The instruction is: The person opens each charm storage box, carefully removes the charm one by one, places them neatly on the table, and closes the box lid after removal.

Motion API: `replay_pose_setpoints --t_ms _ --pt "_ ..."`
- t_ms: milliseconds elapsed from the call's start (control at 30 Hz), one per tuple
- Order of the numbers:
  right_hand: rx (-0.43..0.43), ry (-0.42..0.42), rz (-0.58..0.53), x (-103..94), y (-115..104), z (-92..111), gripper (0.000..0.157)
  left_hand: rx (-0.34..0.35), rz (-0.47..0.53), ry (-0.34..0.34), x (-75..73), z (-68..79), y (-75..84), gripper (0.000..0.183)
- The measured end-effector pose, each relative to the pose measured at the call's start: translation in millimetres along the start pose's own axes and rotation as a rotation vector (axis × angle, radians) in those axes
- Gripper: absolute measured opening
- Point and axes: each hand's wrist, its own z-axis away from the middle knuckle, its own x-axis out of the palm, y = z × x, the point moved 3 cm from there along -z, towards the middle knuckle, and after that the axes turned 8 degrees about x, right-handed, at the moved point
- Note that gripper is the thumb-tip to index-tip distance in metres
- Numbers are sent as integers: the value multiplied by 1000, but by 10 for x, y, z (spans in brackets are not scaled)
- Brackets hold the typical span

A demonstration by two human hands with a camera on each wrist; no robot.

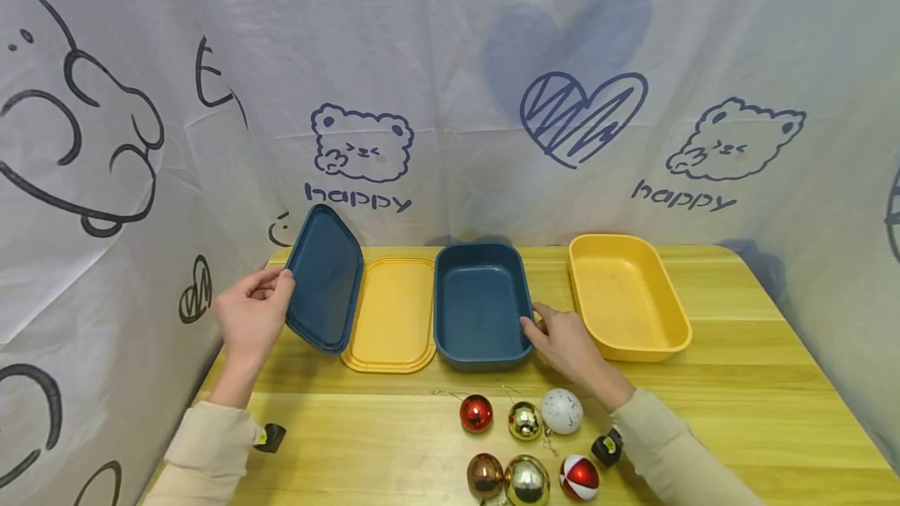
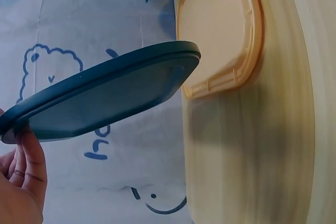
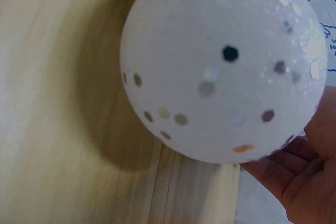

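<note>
My left hand (image 1: pixel 255 311) pinches the near-left edge of a dark blue lid (image 1: pixel 325 279), which is tilted up on its side. In the left wrist view, the lid (image 2: pixel 105 93) slants in the air, with my thumb and fingers at its end. Beside it a yellow lid (image 1: pixel 395 315) lies flat on the table. To the right is an open dark blue box (image 1: pixel 481 299), seemingly with nothing inside. My right hand (image 1: pixel 562 338) grips that box's right wall near the front corner, thumb over the rim. A white speckled ball ornament (image 3: pixel 220 66) hides much of this hand in the right wrist view.
A yellow box (image 1: pixel 629 295) stands at the back right. Nearer me lie several ball ornaments: a red one (image 1: pixel 476 413), a small gold one (image 1: pixel 524 420), a brown one (image 1: pixel 485 475), a larger gold one (image 1: pixel 526 480) and a red-and-white one (image 1: pixel 580 478). A printed curtain (image 1: pixel 464 139) hangs behind the table.
</note>
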Motion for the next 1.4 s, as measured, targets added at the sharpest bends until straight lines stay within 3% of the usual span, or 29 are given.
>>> replay_pose_setpoints --t_ms 700,1400 --pt "35 -15 12 -19 -20 -1 39 87 82 -40 323 116 326 11" --pt "56 -17 14 -101 -27 3 48 178 91 -57 486 215 507 11"
